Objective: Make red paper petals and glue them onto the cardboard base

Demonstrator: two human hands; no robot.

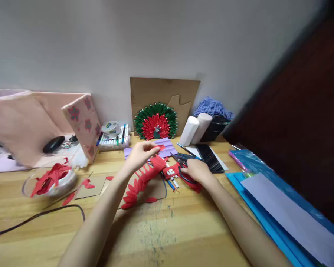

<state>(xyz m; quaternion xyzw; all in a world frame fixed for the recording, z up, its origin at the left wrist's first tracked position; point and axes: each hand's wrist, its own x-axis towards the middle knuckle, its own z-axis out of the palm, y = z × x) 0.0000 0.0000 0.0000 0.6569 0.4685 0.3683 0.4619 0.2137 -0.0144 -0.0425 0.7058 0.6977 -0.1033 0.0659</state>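
My left hand (140,155) pinches a small red crepe-like strip (160,147) between thumb and fingertips, above a purple folded sheet (169,147). Black-handled scissors (180,174) are in my right hand (198,170), their blades pointing toward the left hand. Under and between the hands lies a cardboard piece (156,189) with red petal shapes (132,194) fixed in a curve. More red strip (195,186) lies beneath the right hand. I cannot tell whether the scissor blades touch the red material.
A green and red peacock craft (156,124) leans on cardboard (161,89) at the back. To the left are a bowl of red scraps (51,180), markers (115,141) and a cable (44,212). White rolls (189,130), a phone (210,158) and blue folders (267,222) sit on the right.
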